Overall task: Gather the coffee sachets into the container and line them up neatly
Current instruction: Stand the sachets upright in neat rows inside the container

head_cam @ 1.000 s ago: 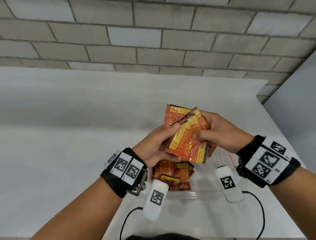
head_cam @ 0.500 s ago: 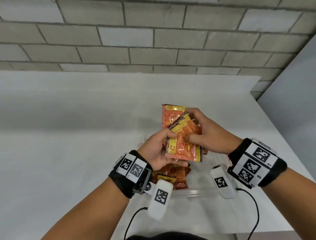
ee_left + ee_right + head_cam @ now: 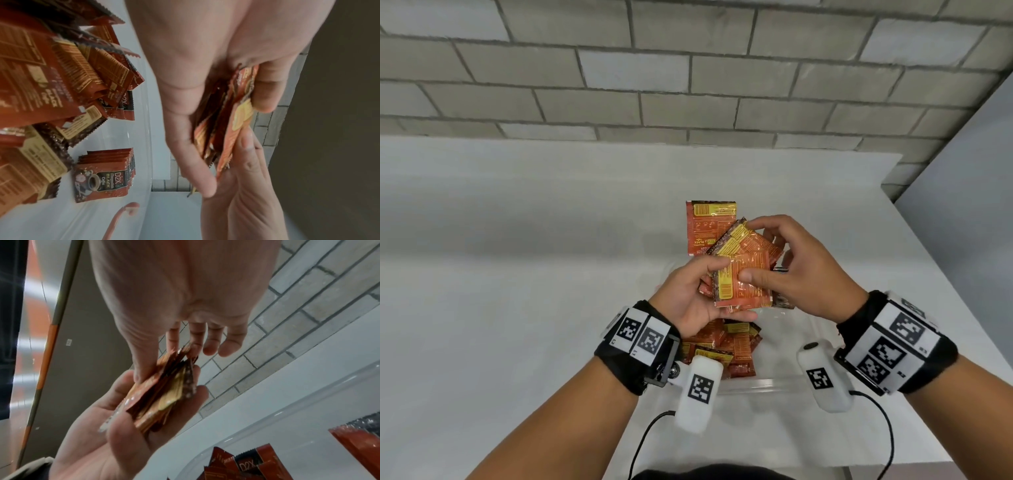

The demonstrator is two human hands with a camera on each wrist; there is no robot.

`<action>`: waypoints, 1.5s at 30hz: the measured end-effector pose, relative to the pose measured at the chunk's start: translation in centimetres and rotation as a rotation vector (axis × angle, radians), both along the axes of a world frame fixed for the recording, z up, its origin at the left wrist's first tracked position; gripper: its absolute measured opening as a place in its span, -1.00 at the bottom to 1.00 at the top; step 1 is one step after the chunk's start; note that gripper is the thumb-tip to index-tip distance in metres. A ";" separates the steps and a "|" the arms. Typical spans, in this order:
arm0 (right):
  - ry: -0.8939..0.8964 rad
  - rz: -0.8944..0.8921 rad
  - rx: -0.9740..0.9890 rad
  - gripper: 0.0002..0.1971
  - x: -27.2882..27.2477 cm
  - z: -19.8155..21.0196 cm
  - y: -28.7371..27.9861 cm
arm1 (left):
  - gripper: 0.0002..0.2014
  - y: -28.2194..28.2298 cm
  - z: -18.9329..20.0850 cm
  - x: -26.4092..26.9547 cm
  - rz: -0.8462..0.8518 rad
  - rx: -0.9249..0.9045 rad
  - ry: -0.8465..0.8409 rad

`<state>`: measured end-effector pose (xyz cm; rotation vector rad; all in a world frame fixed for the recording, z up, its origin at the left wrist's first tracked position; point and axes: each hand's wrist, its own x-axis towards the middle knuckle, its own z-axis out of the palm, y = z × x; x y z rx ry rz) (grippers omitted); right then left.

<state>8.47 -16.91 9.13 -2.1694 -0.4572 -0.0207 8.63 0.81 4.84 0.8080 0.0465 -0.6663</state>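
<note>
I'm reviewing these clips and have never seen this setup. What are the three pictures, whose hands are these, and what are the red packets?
No machine here: a person works with bare hands, wearing a head camera and one on each wrist, on black bands with printed markers. The big picture looks down from the head; the other two look along each hand. The left hand and right hand together hold a fanned bunch of coffee sachets, fingers curled round it, above a clear plastic container on the white table. More loose sachets lie jumbled inside it, and the left wrist view shows a small neat stack standing there too.
</note>
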 end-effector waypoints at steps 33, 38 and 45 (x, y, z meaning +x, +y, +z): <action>0.193 -0.164 0.256 -0.73 -0.6 0.2 0.6 | -0.53 -0.6 0.0 -0.2 0.164 -0.081 -0.021; 0.206 -0.126 0.162 -0.76 -0.8 1.1 1.0 | -0.58 -0.6 0.0 -0.2 0.190 -0.139 -0.028; 0.301 -0.119 0.220 -0.77 -0.8 1.3 1.5 | -0.53 -0.6 -0.3 -0.2 0.194 -0.116 -0.058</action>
